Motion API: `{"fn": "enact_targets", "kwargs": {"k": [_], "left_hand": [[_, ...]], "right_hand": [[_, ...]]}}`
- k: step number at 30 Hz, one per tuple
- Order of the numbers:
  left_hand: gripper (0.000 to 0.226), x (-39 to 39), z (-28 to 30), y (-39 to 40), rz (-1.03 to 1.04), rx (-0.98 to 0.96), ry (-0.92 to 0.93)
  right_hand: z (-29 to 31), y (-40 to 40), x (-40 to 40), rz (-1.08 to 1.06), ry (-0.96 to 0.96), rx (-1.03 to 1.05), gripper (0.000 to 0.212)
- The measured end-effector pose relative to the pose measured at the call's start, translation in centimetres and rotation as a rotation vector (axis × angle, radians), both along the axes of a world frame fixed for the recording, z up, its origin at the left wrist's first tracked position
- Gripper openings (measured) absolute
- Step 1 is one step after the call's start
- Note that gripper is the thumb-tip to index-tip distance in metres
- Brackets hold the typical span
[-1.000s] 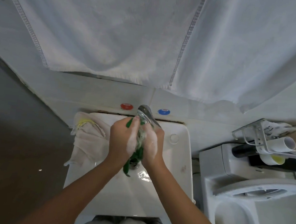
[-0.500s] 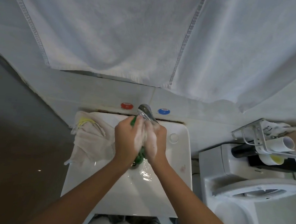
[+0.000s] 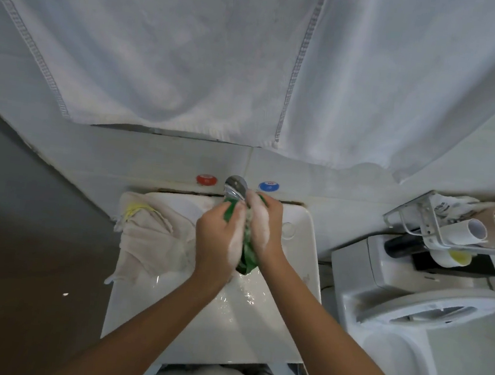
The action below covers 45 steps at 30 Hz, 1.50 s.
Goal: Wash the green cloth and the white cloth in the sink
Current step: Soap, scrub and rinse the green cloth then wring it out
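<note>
Over the white sink (image 3: 291, 338), left hand (image 3: 218, 239) and right hand (image 3: 266, 226) grip the green cloth (image 3: 246, 260) bunched between them.

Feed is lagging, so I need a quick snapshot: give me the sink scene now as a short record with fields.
left hand: soapy, grips the green cloth
right hand: soapy, grips the green cloth
green cloth: bunched between both hands, over the sink, under the tap
white cloth: draped over the sink's left edge, untouched
sink: wet near the drain
tap: chrome, between red and blue knobs; running water not discernible
</note>
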<state>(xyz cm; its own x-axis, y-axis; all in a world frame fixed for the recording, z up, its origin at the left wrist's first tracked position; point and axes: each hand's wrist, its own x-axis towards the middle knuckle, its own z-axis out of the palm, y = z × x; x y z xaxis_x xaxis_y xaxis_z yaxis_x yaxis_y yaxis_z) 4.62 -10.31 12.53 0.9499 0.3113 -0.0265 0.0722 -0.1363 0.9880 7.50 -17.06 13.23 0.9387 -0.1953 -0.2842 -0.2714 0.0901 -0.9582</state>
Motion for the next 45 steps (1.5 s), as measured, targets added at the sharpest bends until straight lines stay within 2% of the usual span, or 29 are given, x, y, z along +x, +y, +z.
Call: {"fn": "enact_targets", "kwargs": {"k": [2,4,6,7,9,10,13,16,19,24,27,30,33,37,40,45], "left_hand": [[0.031,0.3,-0.1,0.4,-0.020,0.042,-0.022],[0.032,1.8,-0.6,1.7,0.020,0.047,0.031],[0.031,2.7,-0.7,3.1,0.020,0.031,0.062],[0.030,2.7,-0.7,3.5,0.001,0.040,0.056],[0.029,2.3,-0.2,4.2,-0.041,0.072,0.031],[0.031,2.1,0.3,4.5,-0.056,0.083,0.016],[0.039,1.9,0.9,5.3,-0.097,0.138,-0.024],[0.039,1.5,1.2,5.9,-0.148,0.193,-0.022],[0.032,0.8,1.0,6.8,-0.221,0.296,0.004],[0.024,-0.4,0.9,8.3,-0.525,0.442,0.173],[0.018,-0.7,1.5,8.8,-0.669,0.281,0.272],[0.030,-0.7,1.3,9.3,-0.758,0.248,0.329],[0.030,-0.5,1.0,9.6,-0.760,0.256,0.356],[0.024,-0.4,1.3,9.8,-0.735,0.122,0.443],[0.028,-0.5,1.3,9.8,-0.736,0.063,0.481],[0.038,-0.5,1.0,9.4,-0.717,0.034,0.469]], "right_hand": [[0.2,0.3,-0.3,-0.013,0.039,0.081,0.037],[0.3,0.9,-1.8,0.073,0.051,0.111,0.028],[0.6,0.7,-3.2,0.203,0.034,0.000,0.012],[0.8,0.3,-3.5,0.256,0.026,-0.040,0.011],[0.9,-1.0,-3.3,0.344,0.045,-0.091,0.037],[0.9,-1.6,-3.1,0.405,0.058,-0.137,0.044],[0.9,-2.6,-3.2,0.583,0.053,-0.291,0.022],[1.0,-3.4,-3.3,0.633,0.085,-0.274,0.003],[1.3,-4.6,-2.7,0.679,0.144,-0.241,0.006],[1.2,-5.9,-2.2,0.648,0.127,-0.175,0.012],[1.1,-6.0,-2.1,0.549,0.053,-0.118,0.008],[0.9,-5.7,-2.1,0.434,-0.001,-0.079,0.005],[0.9,-5.2,-2.1,0.347,-0.019,-0.014,0.003],[0.9,-4.9,-2.2,0.254,-0.025,0.072,0.013],[1.0,-4.9,-2.1,0.252,-0.039,0.062,0.004],[1.1,-5.2,-1.9,0.258,-0.055,0.034,0.008]]}}
